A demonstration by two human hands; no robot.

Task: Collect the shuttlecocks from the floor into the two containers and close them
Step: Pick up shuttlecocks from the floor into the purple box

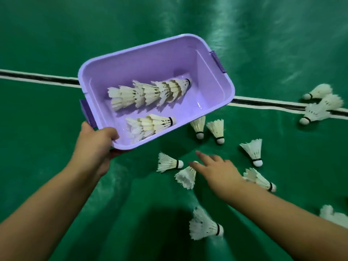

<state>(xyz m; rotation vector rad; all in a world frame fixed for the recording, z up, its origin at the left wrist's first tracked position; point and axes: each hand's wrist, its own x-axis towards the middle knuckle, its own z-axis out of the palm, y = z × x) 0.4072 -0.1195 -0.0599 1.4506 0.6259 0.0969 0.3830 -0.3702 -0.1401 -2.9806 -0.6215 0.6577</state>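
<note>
A lidless purple plastic container (207,59) hangs tilted above the green floor. My left hand (95,142) grips its near corner, thumb over the rim. Inside lie a long nested stack of shuttlecocks (150,92) and a shorter stack (149,126). My right hand (216,170) reaches over the floor with fingers spread, its fingertips touching the cork of a white shuttlecock (185,177). Another shuttlecock (168,163) lies just left of it. Several more lie scattered on the floor around that hand.
Two shuttlecocks (216,129) stand cork-down below the container's right corner. Others lie at the right (253,151), (260,179), near the bottom (204,225), and far right by the white and black court line (263,104). No second container or lid is in view.
</note>
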